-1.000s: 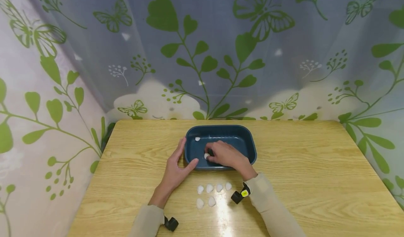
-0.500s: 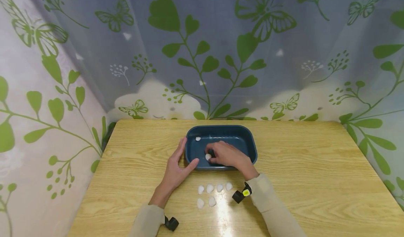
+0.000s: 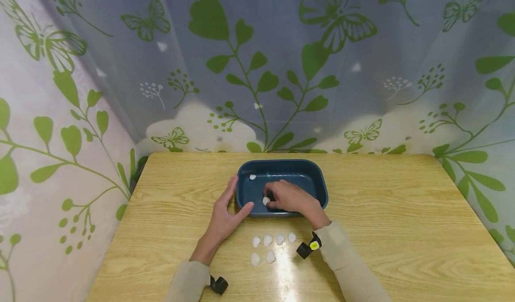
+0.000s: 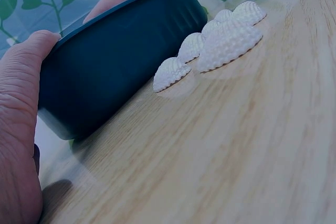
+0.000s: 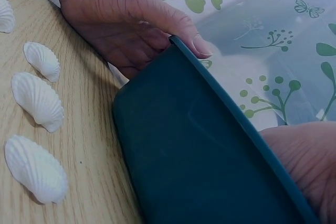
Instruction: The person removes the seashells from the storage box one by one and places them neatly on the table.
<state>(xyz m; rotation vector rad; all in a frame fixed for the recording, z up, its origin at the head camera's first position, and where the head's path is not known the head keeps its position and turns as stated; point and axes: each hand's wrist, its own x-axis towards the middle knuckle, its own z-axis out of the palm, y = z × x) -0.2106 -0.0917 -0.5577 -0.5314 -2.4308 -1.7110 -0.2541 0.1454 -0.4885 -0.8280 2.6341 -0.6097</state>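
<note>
A dark blue rectangular basin (image 3: 299, 182) sits near the far side of the wooden table. My left hand (image 3: 224, 214) holds its left end, thumb at the front rim and fingers along the outer wall. Inside the basin, my right hand (image 3: 290, 196) pinches a small white seashell (image 3: 266, 201) between curled fingertips and thumb. Another white seashell (image 3: 252, 176) lies in the basin's back left corner. In the right wrist view the basin's front wall (image 5: 184, 145) hides the right fingers, while the left thumb (image 5: 197, 48) shows at the rim.
Several ribbed white seashells (image 3: 268, 240) lie in two rows on the table (image 3: 386, 212), just in front of the basin. A curtain (image 3: 277, 114) with green leaves and butterflies hangs behind the table's back edge. Each wrist wears a small black camera (image 3: 219, 285).
My right fingers and the pinched seashell have shifted slightly to the right inside the basin. My left hand keeps its place at the basin's left end.
</note>
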